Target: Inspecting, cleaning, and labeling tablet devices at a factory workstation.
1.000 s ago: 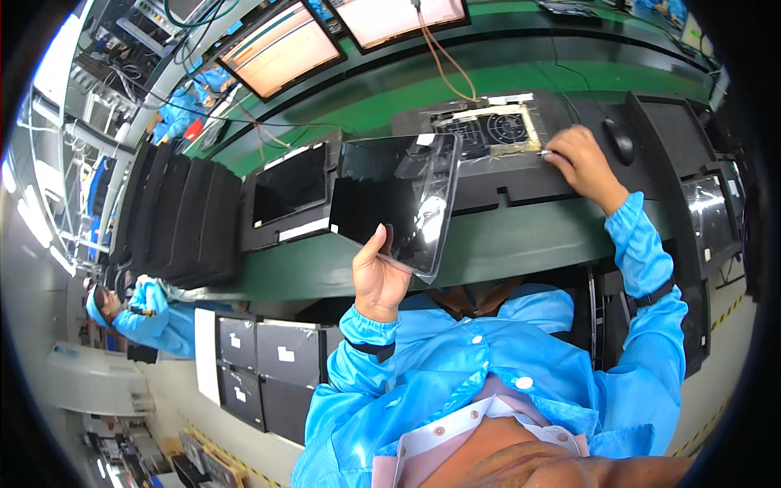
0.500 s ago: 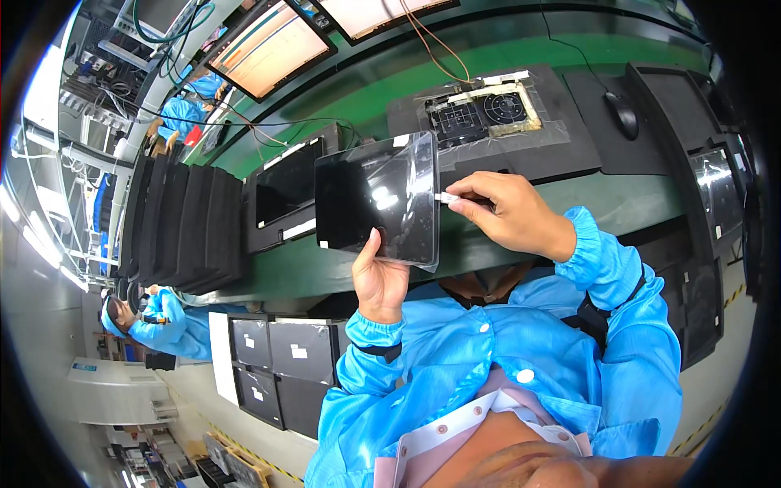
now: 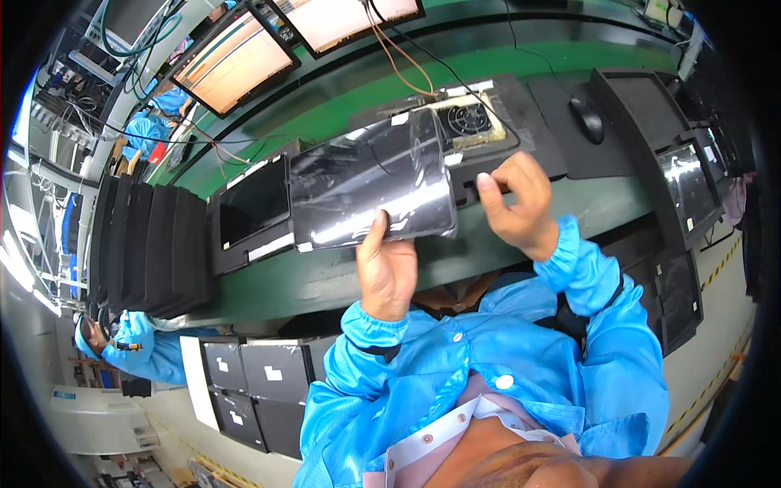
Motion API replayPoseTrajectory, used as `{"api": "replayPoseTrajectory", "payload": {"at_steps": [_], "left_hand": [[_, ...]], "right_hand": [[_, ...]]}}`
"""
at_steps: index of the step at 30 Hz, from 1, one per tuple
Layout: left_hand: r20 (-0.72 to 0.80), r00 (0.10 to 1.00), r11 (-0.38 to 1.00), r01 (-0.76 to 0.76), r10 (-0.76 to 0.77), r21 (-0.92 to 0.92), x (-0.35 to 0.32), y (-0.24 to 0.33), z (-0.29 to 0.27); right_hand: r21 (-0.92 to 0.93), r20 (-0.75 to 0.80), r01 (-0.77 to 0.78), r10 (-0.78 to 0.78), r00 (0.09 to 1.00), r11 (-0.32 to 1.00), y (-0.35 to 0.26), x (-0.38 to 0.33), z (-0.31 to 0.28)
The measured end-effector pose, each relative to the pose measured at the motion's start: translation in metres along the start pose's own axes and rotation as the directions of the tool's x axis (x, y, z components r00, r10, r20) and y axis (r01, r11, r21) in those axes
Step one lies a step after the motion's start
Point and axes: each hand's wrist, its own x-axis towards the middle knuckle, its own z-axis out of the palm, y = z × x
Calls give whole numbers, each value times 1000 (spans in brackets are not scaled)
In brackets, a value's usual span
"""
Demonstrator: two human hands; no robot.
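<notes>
My left hand grips the lower edge of a black-screened tablet, thumb on the front and fingers behind. A clear, glossy film covers the screen, with bright reflections across it. Off the tablet's right edge, my right hand is raised with its fingers curled in and the thumb beside them. Whatever it may hold is hidden. A thin black cable arcs down from the monitors and ends from sight near the right hand's knuckles. Behind the tablet lies a black pad with a taped, light-framed cut-out, partly covered.
Another dark-screened tablet lies left on the bench, beside stacked black foam trays. A mouse and black trays are at right. Monitors stand behind. Black boxes are below left; a co-worker is beyond.
My right hand has come away from the tablet's right edge, where it held a white cable plug. The tablet has tilted in my left hand. The black cable now arcs over the bench.
</notes>
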Motion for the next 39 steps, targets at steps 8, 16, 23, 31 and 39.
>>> {"api": "replayPoseTrajectory", "payload": {"at_steps": [8,16,23,31,39], "left_hand": [[291,842,670,108,-455,734,32,-51,39],[518,854,-432,-488,-57,758,92,-4,-2],[529,832,-457,-542,-170,705,118,-13,-12],[621,780,-431,-587,-77,685,121,-20,-24],[668,743,-375,-629,-36,680,124,-21,-31]], "right_hand": [[645,598,-760,667,444,-72,72,-9,-48],[506,640,-862,678,362,-17,126,-7,-58],[-252,550,-814,769,324,524,120,33,-57],[-363,632,-385,528,567,849,125,28,-71],[-455,637,-326,559,531,829,93,47,-49]]}}
